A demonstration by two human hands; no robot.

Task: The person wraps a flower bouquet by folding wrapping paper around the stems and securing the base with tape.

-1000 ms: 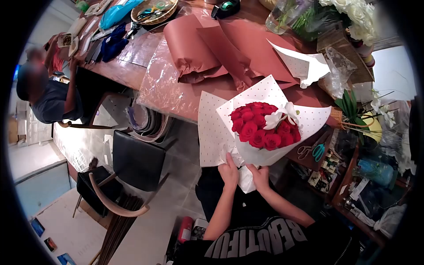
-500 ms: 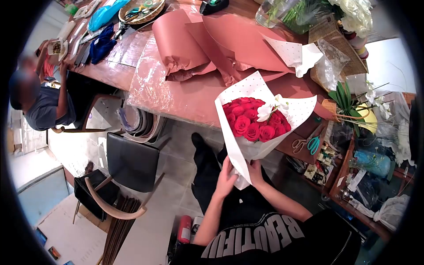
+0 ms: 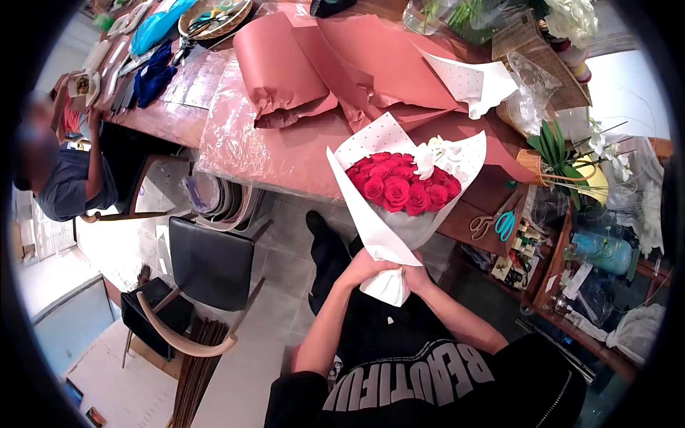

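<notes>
A bouquet of red roses (image 3: 399, 184) with white orchid blooms (image 3: 435, 157) along its upper right stands wrapped in white dotted paper (image 3: 371, 225). My left hand (image 3: 372, 268) wraps round the gathered neck of the paper from the left. On the opposite side, my right hand (image 3: 414, 273) grips the same neck, its fingers partly hidden behind the wrapping. Below both hands the paper flares out in a crumpled tail. The bouquet is held in front of the table edge, tilted slightly away from me.
Dusty-red wrapping paper (image 3: 285, 68) and a white dotted sheet (image 3: 467, 82) lie on the table. Scissors with teal handles (image 3: 505, 225) rest at the right, by a potted orchid (image 3: 556, 160). A black chair (image 3: 210, 260) stands left. Another person (image 3: 75, 171) sits at the far left, holding a food container.
My left hand has closed round the neck of the wrapping, where it lay flatter along the paper's side before. The bouquet has shifted a little left, and its left flap now folds across the front.
</notes>
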